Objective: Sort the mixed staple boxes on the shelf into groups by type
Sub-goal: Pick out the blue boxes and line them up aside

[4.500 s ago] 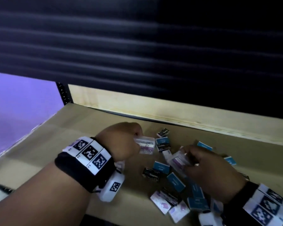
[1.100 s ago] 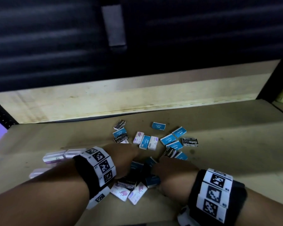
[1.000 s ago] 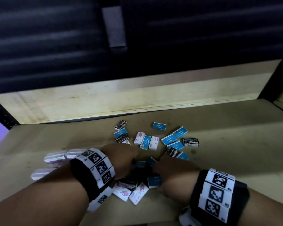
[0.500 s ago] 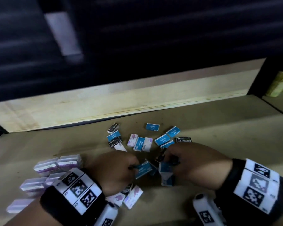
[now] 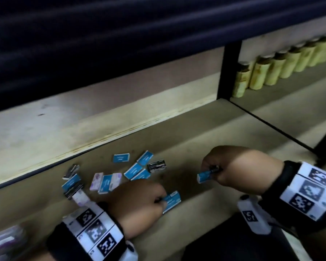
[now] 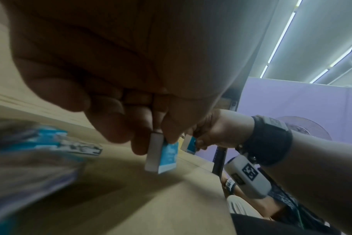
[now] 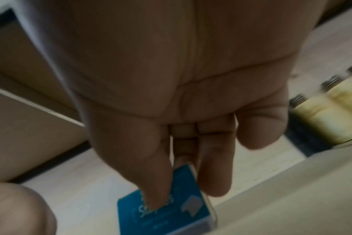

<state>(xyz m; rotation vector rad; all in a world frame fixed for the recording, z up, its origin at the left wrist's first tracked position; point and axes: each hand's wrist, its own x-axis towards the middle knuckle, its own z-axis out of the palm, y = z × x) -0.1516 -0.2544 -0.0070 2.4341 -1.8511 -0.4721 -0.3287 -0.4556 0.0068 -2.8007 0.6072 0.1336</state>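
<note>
On the brown shelf [image 5: 205, 140] lies a loose pile of small staple boxes [image 5: 109, 178]: blue, black and pink-white ones mixed. My left hand [image 5: 161, 200] is just right of the pile and pinches a blue box [image 5: 171, 201] by its end; the same blue box [image 6: 167, 155] hangs tilted under my left hand's fingertips [image 6: 171, 135]. Further right, my right hand [image 5: 207, 169] pinches another blue box [image 5: 205, 177] just above the shelf. In the right wrist view thumb and fingers hold that blue box [image 7: 171, 211]. Something dark shows at the right fingers; I cannot identify it.
A stack of pink-white boxes [image 5: 4, 240] lies at the lower left corner. A pale wooden back board [image 5: 83, 119] closes the shelf behind. A black upright post [image 5: 228, 72] bounds the right side, with a row of yellowish bottles [image 5: 271, 70] beyond it.
Both hands have come out of the pile and moved right, each carrying a blue box. The right hand has gone furthest. The head view has swung right.
</note>
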